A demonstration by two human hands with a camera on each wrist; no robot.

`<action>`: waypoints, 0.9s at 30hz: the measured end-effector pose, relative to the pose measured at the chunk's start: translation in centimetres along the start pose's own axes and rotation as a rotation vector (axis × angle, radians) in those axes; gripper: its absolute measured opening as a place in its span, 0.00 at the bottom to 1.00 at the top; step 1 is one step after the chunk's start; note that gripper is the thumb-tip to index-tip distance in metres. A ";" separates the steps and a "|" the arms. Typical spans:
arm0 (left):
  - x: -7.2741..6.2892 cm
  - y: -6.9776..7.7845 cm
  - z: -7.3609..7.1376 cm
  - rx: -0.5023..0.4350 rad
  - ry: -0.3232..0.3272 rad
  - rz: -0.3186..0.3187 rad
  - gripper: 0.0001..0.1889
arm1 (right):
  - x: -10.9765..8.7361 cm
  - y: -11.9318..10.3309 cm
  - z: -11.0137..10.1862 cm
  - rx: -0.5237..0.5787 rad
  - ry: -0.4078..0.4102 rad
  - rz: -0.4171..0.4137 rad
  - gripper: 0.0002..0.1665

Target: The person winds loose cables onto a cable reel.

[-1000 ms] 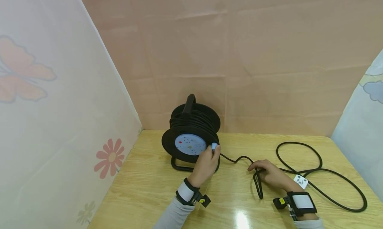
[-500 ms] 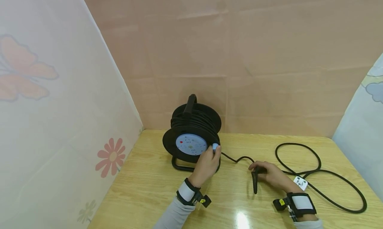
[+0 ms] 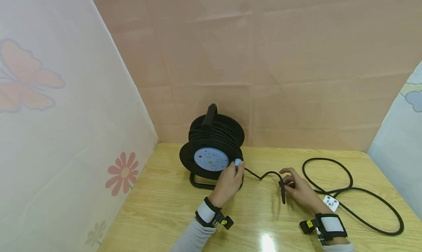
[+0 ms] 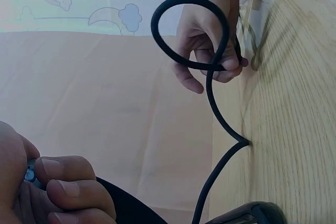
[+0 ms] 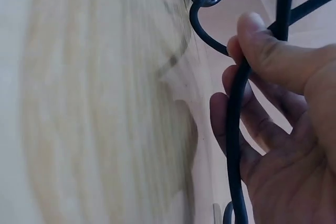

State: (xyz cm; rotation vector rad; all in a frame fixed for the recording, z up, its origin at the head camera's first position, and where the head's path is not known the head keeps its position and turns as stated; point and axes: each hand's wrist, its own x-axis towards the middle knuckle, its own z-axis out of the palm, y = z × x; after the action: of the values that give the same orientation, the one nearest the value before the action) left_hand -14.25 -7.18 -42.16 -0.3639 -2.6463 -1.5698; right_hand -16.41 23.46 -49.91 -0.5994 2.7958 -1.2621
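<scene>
A black cable reel (image 3: 187,159) with a round pale-blue socket panel (image 3: 211,159) stands on its frame at the table's back. My left hand (image 3: 227,181) grips the light-blue crank knob (image 3: 238,161) at the reel's right front edge. Black cable (image 3: 253,174) runs from the reel to my right hand (image 3: 300,192), whose thumb and fingers pinch it. In the right wrist view the cable (image 5: 234,145) crosses the fingers. The left wrist view shows a small cable loop (image 4: 155,24) standing up at that hand. Beyond it, a white plug (image 3: 331,203) lies near the right wrist.
Wide loops of cable (image 3: 392,204) spread over the right side of the wooden table (image 3: 158,215). Behind the reel hangs a tan backdrop (image 3: 296,80). White patterned sheets flank both sides, the left sheet (image 3: 82,116) with flowers and a butterfly.
The cable loop hanging at my right hand has turned edge-on and its lower end has risen. That hand's index finger has lifted. My left hand stays on the knob, and the reel looks unturned.
</scene>
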 end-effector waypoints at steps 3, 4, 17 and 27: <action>0.0 -0.1 0.1 -0.003 -0.001 -0.001 0.24 | 0.1 -0.2 0.0 0.015 0.023 0.037 0.26; 0.0 -0.2 0.1 -0.001 0.000 -0.001 0.24 | 0.1 -0.2 0.1 0.005 0.033 0.045 0.25; -0.1 -0.8 0.6 0.030 -0.021 -0.015 0.23 | 0.6 0.1 1.2 -0.141 0.127 -0.014 0.15; -0.3 -1.4 1.0 0.032 -0.030 -0.023 0.22 | 0.9 -0.3 1.3 -0.068 0.115 0.028 0.16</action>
State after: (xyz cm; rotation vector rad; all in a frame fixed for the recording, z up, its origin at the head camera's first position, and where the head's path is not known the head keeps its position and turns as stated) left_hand -14.13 -6.97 -43.92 -0.3601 -2.7042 -1.5385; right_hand -16.89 22.08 -50.43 -0.5035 2.9391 -1.2399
